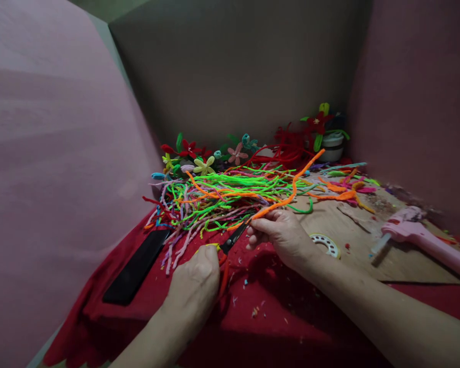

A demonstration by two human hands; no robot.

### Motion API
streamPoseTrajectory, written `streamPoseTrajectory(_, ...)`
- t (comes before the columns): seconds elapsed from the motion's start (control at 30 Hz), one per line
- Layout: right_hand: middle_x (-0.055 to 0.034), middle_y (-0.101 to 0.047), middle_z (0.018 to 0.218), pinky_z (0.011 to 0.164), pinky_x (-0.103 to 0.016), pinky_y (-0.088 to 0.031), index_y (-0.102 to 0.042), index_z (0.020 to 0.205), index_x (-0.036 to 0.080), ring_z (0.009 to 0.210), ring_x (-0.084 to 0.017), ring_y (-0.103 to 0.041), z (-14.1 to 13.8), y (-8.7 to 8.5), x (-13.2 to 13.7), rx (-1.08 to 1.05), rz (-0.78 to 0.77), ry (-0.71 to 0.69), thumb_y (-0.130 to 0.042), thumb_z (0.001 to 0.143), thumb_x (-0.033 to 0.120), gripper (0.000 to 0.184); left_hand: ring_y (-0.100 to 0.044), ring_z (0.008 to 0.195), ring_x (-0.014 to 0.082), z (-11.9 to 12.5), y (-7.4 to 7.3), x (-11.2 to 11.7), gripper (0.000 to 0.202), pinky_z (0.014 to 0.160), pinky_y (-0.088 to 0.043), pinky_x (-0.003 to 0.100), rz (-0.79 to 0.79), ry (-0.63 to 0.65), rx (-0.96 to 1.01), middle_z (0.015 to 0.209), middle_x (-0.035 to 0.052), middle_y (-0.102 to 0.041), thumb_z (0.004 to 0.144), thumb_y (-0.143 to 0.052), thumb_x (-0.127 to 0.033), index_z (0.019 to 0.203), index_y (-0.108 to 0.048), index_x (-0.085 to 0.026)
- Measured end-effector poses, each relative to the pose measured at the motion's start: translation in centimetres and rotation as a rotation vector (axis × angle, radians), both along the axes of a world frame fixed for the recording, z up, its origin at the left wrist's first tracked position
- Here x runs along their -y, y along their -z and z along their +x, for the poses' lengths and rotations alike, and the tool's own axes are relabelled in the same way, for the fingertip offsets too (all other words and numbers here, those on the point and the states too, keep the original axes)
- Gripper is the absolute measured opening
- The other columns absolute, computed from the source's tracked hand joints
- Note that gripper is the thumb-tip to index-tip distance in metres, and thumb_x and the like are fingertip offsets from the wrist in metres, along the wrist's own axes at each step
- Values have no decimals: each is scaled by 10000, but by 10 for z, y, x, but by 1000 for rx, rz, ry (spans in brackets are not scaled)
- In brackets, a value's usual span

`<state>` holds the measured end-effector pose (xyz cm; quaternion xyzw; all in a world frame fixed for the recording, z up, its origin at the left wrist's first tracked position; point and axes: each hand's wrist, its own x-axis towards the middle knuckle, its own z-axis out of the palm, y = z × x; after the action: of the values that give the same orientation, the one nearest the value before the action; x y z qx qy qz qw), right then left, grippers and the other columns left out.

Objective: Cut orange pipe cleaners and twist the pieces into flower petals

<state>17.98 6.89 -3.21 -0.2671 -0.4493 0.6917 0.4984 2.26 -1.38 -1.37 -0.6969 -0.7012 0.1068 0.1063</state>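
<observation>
My right hand (281,236) pinches the near end of a long orange pipe cleaner (293,189) that curves up and away over the pile. My left hand (195,281) is closed round the yellow and orange handles of a pair of scissors (233,238). The dark blades point toward the orange pipe cleaner's near end, close to my right fingers. A heap of loose pipe cleaners (222,197) in green, orange, pink and other colours lies just beyond both hands.
Finished pipe-cleaner flowers (205,164) stand along the back wall, with a small white pot (331,146) at the right. A pink glue gun (417,235) and a tape roll (325,244) lie on a wooden board. A black flat object (136,267) rests on the red cloth.
</observation>
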Motion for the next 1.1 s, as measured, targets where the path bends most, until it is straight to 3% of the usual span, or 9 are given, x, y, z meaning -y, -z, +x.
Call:
streamPoseTrajectory(0.4, -8, -601, 554, 449, -279, -518, -570, 607, 122, 428, -116, -561, 0, 0, 0, -39, -8, 49, -593, 637, 163, 56, -631, 688, 237, 7, 6, -6, 225, 538, -424, 302, -17, 5, 53, 727, 80, -580, 831, -258, -99, 853, -477, -149)
streamPoseTrajectory(0.67, -9, -605, 562, 447, -294, -515, -564, 629, 119, 424, -126, -564, -1, 2, -2, -48, 16, 82, -578, 643, 168, 52, -601, 630, 205, -2, 15, -14, 145, 517, -358, 269, 74, 22, 162, 693, 60, -573, 812, -316, -134, 810, -456, -174)
streamPoseTrajectory(0.77, -12, -609, 559, 444, -288, -511, -565, 623, 117, 418, -120, -553, -3, 1, 0, -44, -5, 79, -583, 626, 165, 51, -562, 577, 165, -7, 12, -20, 89, 539, -361, 253, 201, 42, 460, 628, 22, -553, 810, -380, -206, 759, -450, -188)
streamPoseTrajectory(0.87, -8, -601, 544, 425, -269, -495, -574, 615, 118, 410, -112, -539, -3, -1, 1, -66, -22, 50, -585, 617, 171, 54, -523, 565, 124, -4, 4, -28, 151, 534, -372, 223, 318, 44, 906, 638, -4, -550, 763, -506, -335, 749, -484, -186)
streamPoseTrajectory(1.0, -3, -584, 510, 401, -250, -471, -581, 585, 118, 395, -108, -520, -2, -3, 3, -98, -21, -26, -582, 610, 169, 58, -405, 431, 71, 11, -9, -37, 284, 417, -310, 186, 260, -86, 1497, 524, -59, -473, 661, -618, -383, 802, -505, -164)
streamPoseTrajectory(1.1, 0, -577, 506, 381, -245, -457, -584, 573, 118, 384, -104, -503, -2, -3, 3, -113, -26, -65, -585, 606, 166, 59, -376, 398, 53, 19, -14, -41, 287, 391, -285, 171, 231, -102, 1673, 480, -71, -461, 630, -658, -333, 788, -501, -153)
